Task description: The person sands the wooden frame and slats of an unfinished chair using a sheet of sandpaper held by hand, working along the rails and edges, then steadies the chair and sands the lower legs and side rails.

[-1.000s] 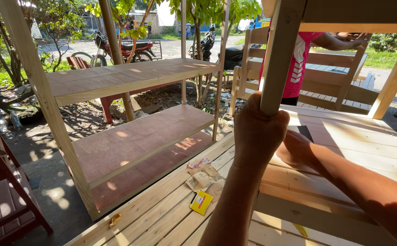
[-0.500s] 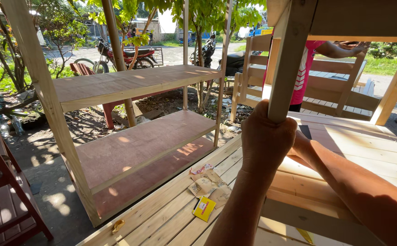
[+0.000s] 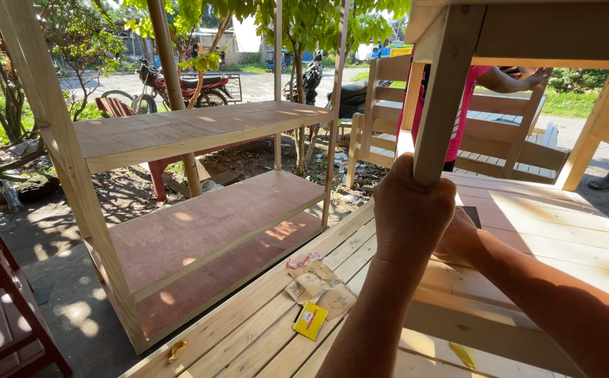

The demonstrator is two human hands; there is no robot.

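In the head view the left hand (image 3: 411, 210) is wrapped tight around the lower end of a pale upright wooden post (image 3: 444, 91) over the slatted bench (image 3: 528, 224), the right hand (image 3: 458, 238) half hidden behind it, grip unclear; the post looks stiff, light, rough-sawn, best gripped low.

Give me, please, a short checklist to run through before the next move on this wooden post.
1. Left hand wrapped round the wooden post: ok.
2. Right hand placed on the post: cannot tell, it lies behind the left hand.
3. Post's foot seated on the slatted platform: cannot tell, hidden by the hands.
4. Post's top meets the upper frame: ok.
5. Platform clear beside the hands: not ok, sandpaper sheets and a yellow packet lie there.
6. Other person clear of the post: ok, standing behind the bench.
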